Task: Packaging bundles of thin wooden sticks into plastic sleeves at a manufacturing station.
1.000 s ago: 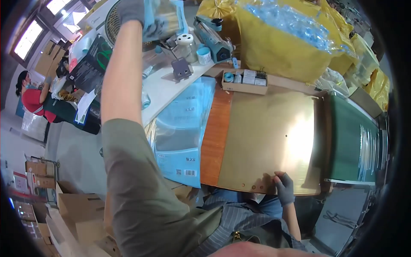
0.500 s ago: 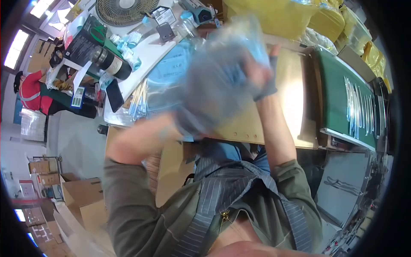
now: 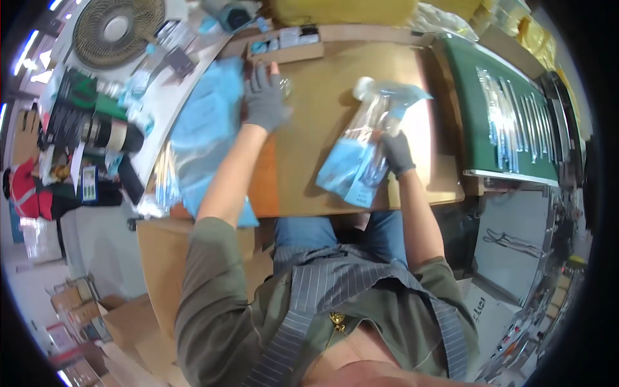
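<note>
My right hand (image 3: pixel 398 153), in a grey glove, is closed on a clear and light-blue plastic bag (image 3: pixel 351 164). Slim pale pieces show through its upper part, too blurred to name. The bag lies tilted over the cardboard-covered worktop (image 3: pixel 309 122). To the far left, my left hand (image 3: pixel 265 100) has its fingers stretched out, with bare fingertips showing past the glove. Under and beside it spreads a pile of flat light-blue bags (image 3: pixel 205 122). Something small, clear and shiny (image 3: pixel 285 85) shows by its fingers, and I cannot make out what it is.
A small cardboard box (image 3: pixel 287 51) of packets stands at the back. Several thin metallic rods (image 3: pixel 512 116) lie on the green board (image 3: pixel 461 97) at right. Along the left are a fan (image 3: pixel 116 29), a dark flask (image 3: pixel 113 133) and a phone (image 3: pixel 131 180). Another person (image 3: pixel 32 193) works beyond.
My hands were together, blurred, over the middle of the worktop with plastic between them. Now they are apart: the left over the blue bags, the right lower with the bag. The view has shifted.
</note>
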Demonstrator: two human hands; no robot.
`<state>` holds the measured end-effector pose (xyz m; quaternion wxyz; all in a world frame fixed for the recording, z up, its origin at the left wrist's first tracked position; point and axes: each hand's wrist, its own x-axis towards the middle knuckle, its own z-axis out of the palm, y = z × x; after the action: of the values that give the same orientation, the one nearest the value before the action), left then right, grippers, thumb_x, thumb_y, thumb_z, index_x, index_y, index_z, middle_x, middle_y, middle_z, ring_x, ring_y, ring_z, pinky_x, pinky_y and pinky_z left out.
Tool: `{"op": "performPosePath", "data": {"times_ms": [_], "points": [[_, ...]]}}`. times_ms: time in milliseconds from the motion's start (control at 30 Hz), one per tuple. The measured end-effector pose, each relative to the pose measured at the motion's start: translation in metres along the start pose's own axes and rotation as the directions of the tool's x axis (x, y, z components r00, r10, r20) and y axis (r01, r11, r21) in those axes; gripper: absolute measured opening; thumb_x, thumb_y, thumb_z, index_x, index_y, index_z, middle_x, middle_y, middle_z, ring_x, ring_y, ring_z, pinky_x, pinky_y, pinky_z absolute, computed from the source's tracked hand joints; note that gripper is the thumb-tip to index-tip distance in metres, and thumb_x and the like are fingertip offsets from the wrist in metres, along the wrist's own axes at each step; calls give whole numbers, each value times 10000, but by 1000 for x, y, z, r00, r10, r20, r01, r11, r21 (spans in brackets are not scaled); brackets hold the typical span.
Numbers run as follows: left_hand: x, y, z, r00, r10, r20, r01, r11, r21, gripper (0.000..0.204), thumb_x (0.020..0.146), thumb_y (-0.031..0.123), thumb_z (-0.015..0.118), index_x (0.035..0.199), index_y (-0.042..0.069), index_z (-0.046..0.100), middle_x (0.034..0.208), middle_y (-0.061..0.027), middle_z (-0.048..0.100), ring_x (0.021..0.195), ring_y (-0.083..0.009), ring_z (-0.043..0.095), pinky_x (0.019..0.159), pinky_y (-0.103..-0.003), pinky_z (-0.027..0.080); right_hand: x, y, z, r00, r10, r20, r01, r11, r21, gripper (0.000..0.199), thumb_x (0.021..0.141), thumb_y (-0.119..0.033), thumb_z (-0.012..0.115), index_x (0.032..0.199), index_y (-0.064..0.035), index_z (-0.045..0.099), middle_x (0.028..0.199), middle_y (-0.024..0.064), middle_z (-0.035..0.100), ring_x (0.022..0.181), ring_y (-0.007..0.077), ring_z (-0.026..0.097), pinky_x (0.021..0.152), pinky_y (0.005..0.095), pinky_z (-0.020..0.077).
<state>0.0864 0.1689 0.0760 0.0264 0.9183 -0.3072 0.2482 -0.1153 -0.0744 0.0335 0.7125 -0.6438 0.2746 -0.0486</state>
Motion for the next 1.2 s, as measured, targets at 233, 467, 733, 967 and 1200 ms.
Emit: {"op": "performPosePath", "data": {"times_ms": [233,467,733,967,1200], "points": [[45,-22,23,760,-26,649,147,980,-133,860,651,309,749,1342,10,334,1267,-196,496,1167,-311,506,965,-394,423,38,-20,-16,746,-490,-450,323,858,-400,562,798,-295,698,1221,22,507,1184,159,565,1062,200,556,835,310,469],[-9,4,-22,956,-275,98,237,535,-811,790,633,183,830,1276,15,402,1189,-118,529,1077,-210,534,920,-320,449,133,-76,106,597,-577,558,592,-152,-791,787,721,-502,695,1343,-104,422,1289,160,499,1242,370,400,1086,486,226],[-94,-15,-68,817,-488,308,393,79,-916,740,645,131,815,1243,7,397,1149,-99,508,1051,-200,531,910,-328,454,128,-83,165,663,-237,711,678,-213,-703,605,741,-448,667,1240,-135,528,1071,86,626,1069,270,533,1033,442,289],[-107,-11,-115,895,-274,352,421,262,-868,776,587,136,839,1239,30,431,1114,-76,534,1021,-170,539,868,-324,469,-9,-152,163,193,-456,869,979,154,-137,648,754,-537,632,1226,-102,540,986,133,625,919,309,585,832,399,443],[-112,-2,-150,888,-97,449,458,265,-849,797,581,190,815,1264,13,446,1149,-89,554,1055,-198,532,924,-340,428,-71,-184,158,584,-52,810,812,51,-582,684,783,-664,536,988,-11,531,656,175,601,644,365,616,579,421,475]]}}
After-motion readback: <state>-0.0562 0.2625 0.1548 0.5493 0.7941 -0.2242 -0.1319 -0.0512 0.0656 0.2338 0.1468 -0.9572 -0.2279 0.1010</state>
